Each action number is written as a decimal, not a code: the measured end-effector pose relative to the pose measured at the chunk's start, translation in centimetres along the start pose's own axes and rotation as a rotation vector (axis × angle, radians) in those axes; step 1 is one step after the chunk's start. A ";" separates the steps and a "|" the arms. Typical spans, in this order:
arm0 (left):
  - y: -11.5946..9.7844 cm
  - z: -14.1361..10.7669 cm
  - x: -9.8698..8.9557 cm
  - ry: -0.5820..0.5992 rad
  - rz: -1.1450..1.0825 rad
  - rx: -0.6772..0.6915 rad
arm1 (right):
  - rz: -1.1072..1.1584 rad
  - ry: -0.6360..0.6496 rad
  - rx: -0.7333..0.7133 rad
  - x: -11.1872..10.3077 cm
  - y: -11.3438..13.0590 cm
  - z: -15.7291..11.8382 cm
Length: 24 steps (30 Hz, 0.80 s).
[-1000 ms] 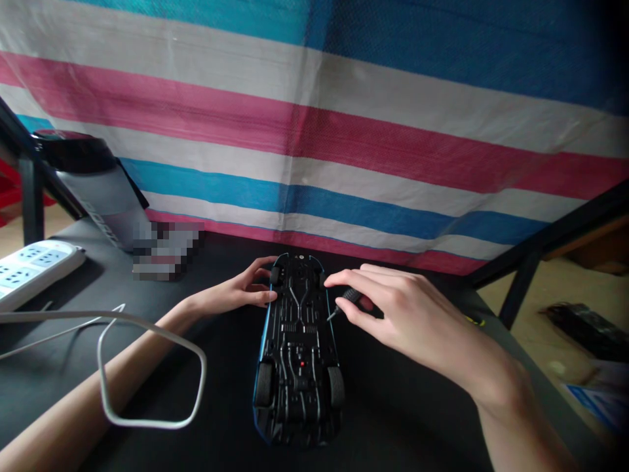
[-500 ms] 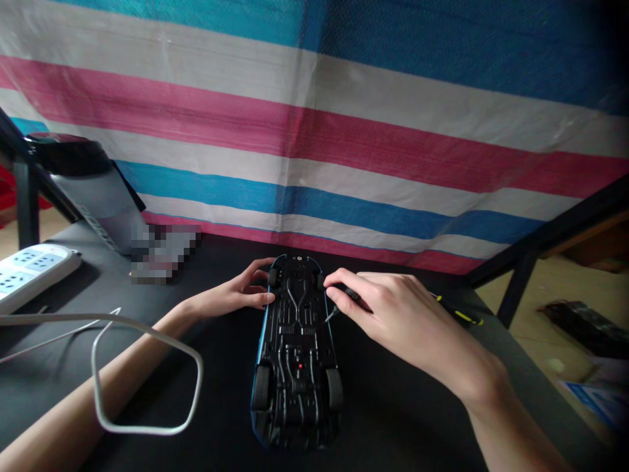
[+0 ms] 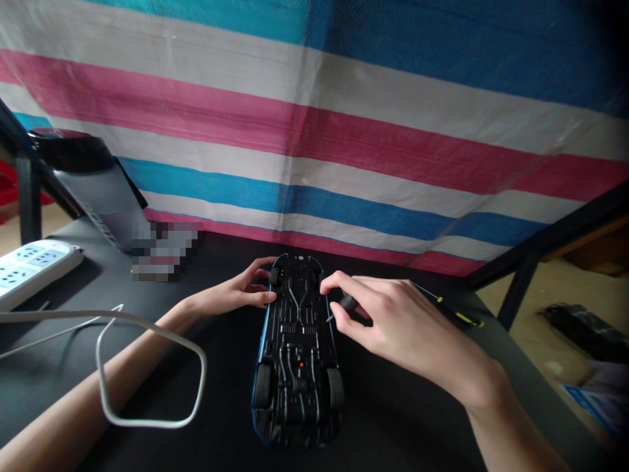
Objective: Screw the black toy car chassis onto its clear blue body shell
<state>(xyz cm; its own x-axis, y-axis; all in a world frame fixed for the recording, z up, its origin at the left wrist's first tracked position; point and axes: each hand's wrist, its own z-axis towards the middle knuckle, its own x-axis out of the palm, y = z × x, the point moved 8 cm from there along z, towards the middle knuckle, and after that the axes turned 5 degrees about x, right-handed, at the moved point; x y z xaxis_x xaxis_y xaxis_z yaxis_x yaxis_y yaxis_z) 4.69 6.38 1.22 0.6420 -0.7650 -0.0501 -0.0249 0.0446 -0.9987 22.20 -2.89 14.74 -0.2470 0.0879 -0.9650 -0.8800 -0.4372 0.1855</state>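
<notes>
A blue toy car (image 3: 296, 347) lies upside down on the dark table, its black underside and wheels facing up. My left hand (image 3: 248, 288) holds the car's left edge near the upper wheel, thumb and fingers against the side. Over the right edge, my right hand (image 3: 388, 305) holds a small screwdriver with a dark knurled handle (image 3: 348, 303). The thumb and index finger are spread, and the handle sits between them and the curled fingers. Its thin shaft points down-left toward the car's side; whether the tip touches is unclear.
A black and yellow screwdriver (image 3: 459, 313) lies right of my right hand. On the left are a white power strip (image 3: 37, 265), a grey bottle (image 3: 101, 196) and a looped white cable (image 3: 147, 423). A striped sheet (image 3: 295, 131) hangs behind the table.
My right thumb and index finger have spread apart, showing more of the dark screwdriver handle. My left hand and the car hold their places, apart from a slight view shift.
</notes>
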 end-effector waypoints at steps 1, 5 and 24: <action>0.0 0.0 0.0 0.001 -0.004 -0.003 | -0.043 -0.004 0.013 0.1 -0.1 0.0; -0.1 0.0 0.0 -0.010 -0.002 -0.004 | -0.101 -0.040 0.054 -0.3 -0.4 -0.1; 0.0 -0.2 -0.1 -0.011 -0.026 0.027 | 0.403 -0.017 0.130 2.4 -1.4 1.9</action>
<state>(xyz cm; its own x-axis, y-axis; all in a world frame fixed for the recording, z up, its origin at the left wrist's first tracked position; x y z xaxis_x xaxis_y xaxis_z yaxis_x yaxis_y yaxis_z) 4.44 6.35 1.25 0.6504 -0.7592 -0.0244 0.0125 0.0428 -0.9990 22.06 -0.41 12.57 -0.5878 -0.0522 -0.8073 -0.7550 -0.3233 0.5706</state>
